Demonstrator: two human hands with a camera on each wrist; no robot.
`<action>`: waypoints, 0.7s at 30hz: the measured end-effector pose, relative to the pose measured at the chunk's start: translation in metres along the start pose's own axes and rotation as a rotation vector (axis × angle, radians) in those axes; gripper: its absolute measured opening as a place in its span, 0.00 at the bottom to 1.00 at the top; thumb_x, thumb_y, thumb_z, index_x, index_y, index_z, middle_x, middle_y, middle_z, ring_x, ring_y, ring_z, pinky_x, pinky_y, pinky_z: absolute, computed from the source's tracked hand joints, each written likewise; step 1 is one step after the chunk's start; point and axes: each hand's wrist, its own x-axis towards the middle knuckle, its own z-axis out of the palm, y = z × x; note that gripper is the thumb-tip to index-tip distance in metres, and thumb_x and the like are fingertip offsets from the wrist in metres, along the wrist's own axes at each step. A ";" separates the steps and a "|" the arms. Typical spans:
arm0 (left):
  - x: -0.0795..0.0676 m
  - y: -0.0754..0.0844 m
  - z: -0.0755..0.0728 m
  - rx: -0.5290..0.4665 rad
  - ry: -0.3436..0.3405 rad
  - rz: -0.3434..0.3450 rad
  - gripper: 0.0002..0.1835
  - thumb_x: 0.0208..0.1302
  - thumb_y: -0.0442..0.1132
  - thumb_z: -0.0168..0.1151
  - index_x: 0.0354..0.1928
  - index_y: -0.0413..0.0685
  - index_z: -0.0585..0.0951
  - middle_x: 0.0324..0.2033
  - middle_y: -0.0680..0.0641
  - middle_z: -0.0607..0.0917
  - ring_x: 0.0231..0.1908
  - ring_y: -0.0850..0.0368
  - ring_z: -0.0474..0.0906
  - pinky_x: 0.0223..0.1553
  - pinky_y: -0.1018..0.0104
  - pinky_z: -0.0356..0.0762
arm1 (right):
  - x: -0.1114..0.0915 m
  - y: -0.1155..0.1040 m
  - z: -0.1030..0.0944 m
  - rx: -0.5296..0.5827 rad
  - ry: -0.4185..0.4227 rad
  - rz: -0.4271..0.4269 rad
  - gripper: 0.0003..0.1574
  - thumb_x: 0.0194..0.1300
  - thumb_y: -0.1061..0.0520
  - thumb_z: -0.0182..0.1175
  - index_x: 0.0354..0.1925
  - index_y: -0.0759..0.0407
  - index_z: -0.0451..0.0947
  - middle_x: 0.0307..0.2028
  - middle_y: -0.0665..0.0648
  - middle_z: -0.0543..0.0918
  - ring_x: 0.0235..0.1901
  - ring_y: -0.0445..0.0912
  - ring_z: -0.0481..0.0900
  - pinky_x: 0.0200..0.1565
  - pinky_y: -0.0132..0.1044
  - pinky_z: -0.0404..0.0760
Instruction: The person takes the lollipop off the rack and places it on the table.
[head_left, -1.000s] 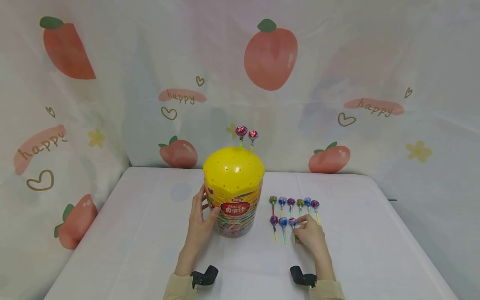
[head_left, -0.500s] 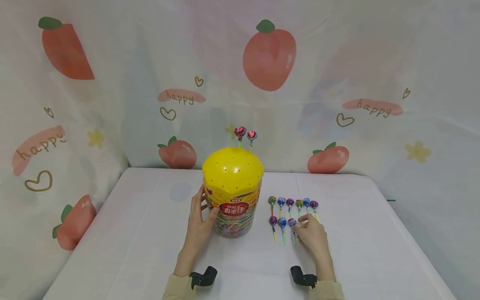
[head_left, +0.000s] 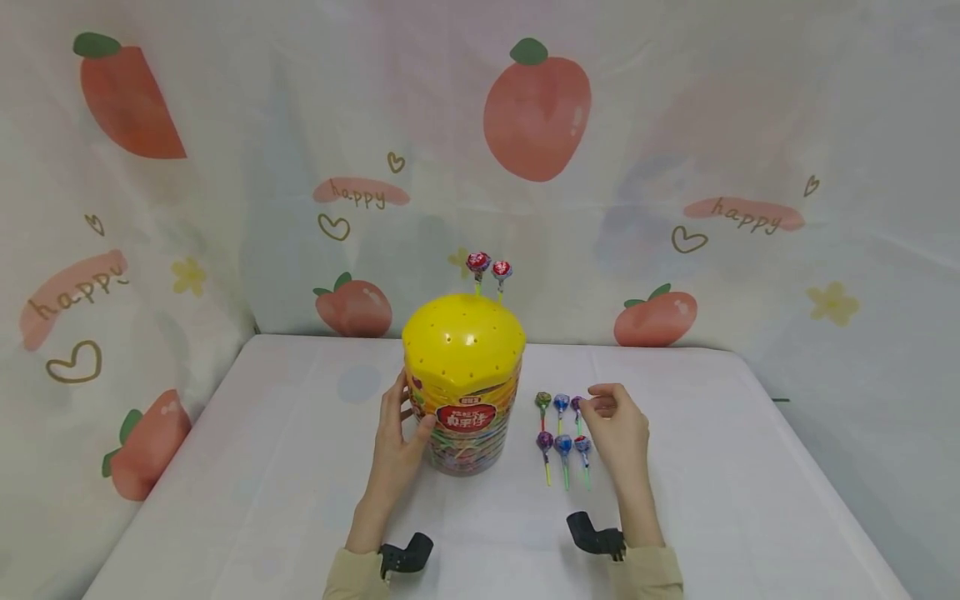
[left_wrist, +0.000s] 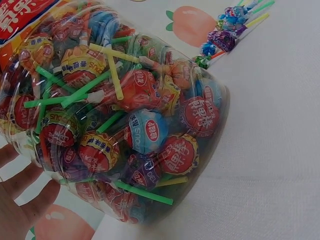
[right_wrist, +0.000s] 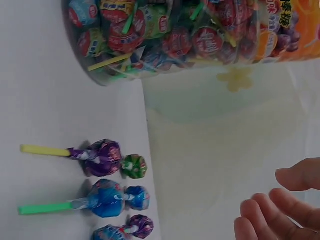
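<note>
A clear plastic jar (head_left: 491,446) with a yellow perforated lid (head_left: 463,337) stands upright on the table, full of wrapped lollipops. My left hand (head_left: 397,450) holds its left side, thumb in front and fingers reaching behind. Two red-and-purple lollipops (head_left: 478,262) stand up at the lid's back. To the right of the jar, more lollipops lie in two rows, including a purple lollipop (right_wrist: 102,157) and a blue lollipop (right_wrist: 106,198). Over the right end of the rows hovers my right hand (head_left: 622,433), hiding some lollipops. In the right wrist view its thumb and loosely bent fingers have nothing between them.
A white cloth covers the table (head_left: 300,433). Behind it hangs a pale curtain (head_left: 645,100) printed with peaches, hearts and flowers. Each wrist carries a black camera mount (head_left: 408,552).
My right hand has left the front-row lollipop with the red-and-blue wrapper, moving up and back over the rows. That lollipop stays lying there. The left hand keeps its hold on the jar.
</note>
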 end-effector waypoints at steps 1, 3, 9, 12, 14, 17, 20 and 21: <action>0.000 0.000 0.000 0.001 0.001 0.001 0.41 0.65 0.45 0.60 0.75 0.66 0.50 0.67 0.48 0.65 0.64 0.51 0.64 0.61 0.44 0.72 | 0.001 -0.004 0.000 0.013 0.004 -0.011 0.14 0.61 0.58 0.62 0.45 0.61 0.79 0.35 0.61 0.85 0.38 0.53 0.83 0.39 0.38 0.76; 0.000 0.000 0.000 0.001 0.002 0.005 0.41 0.65 0.45 0.60 0.75 0.66 0.50 0.67 0.48 0.65 0.65 0.51 0.64 0.61 0.44 0.72 | 0.005 -0.013 -0.001 0.030 0.009 -0.030 0.13 0.61 0.58 0.62 0.45 0.60 0.79 0.35 0.60 0.85 0.38 0.52 0.83 0.39 0.34 0.76; 0.000 0.001 -0.001 0.015 0.008 0.024 0.41 0.65 0.44 0.59 0.75 0.64 0.50 0.66 0.46 0.65 0.64 0.50 0.64 0.60 0.44 0.72 | 0.015 -0.036 -0.001 0.116 0.019 -0.074 0.15 0.63 0.59 0.60 0.49 0.60 0.77 0.38 0.60 0.85 0.39 0.50 0.82 0.36 0.17 0.73; 0.000 0.002 -0.001 0.022 0.011 0.022 0.41 0.65 0.45 0.59 0.75 0.64 0.50 0.67 0.46 0.65 0.64 0.49 0.64 0.60 0.44 0.72 | 0.019 -0.046 -0.001 0.157 0.023 -0.090 0.17 0.63 0.59 0.60 0.51 0.60 0.76 0.40 0.61 0.85 0.40 0.51 0.82 0.37 0.15 0.71; 0.000 0.002 -0.001 0.021 0.010 0.014 0.41 0.65 0.44 0.59 0.75 0.65 0.50 0.67 0.47 0.65 0.64 0.49 0.64 0.60 0.44 0.72 | 0.021 -0.054 -0.002 0.177 0.027 -0.105 0.17 0.63 0.60 0.60 0.51 0.60 0.76 0.40 0.61 0.85 0.40 0.51 0.81 0.37 0.16 0.72; 0.000 0.002 0.000 0.023 0.009 0.006 0.41 0.65 0.44 0.59 0.75 0.66 0.50 0.67 0.47 0.65 0.64 0.50 0.65 0.61 0.44 0.72 | 0.024 -0.065 -0.002 0.199 0.031 -0.136 0.18 0.62 0.61 0.61 0.51 0.60 0.76 0.40 0.61 0.84 0.39 0.50 0.81 0.37 0.17 0.72; 0.000 0.002 0.001 0.021 0.010 0.003 0.41 0.65 0.44 0.60 0.75 0.66 0.50 0.66 0.47 0.65 0.64 0.50 0.65 0.61 0.44 0.72 | 0.027 -0.077 -0.003 0.216 0.033 -0.173 0.18 0.62 0.61 0.62 0.51 0.61 0.76 0.40 0.61 0.84 0.39 0.51 0.82 0.37 0.16 0.72; 0.000 0.002 0.001 0.019 0.009 0.002 0.41 0.65 0.43 0.60 0.75 0.67 0.50 0.66 0.47 0.65 0.64 0.50 0.65 0.61 0.44 0.72 | 0.027 -0.080 -0.003 0.218 0.033 -0.181 0.18 0.62 0.61 0.62 0.51 0.60 0.76 0.40 0.61 0.84 0.40 0.51 0.82 0.37 0.16 0.73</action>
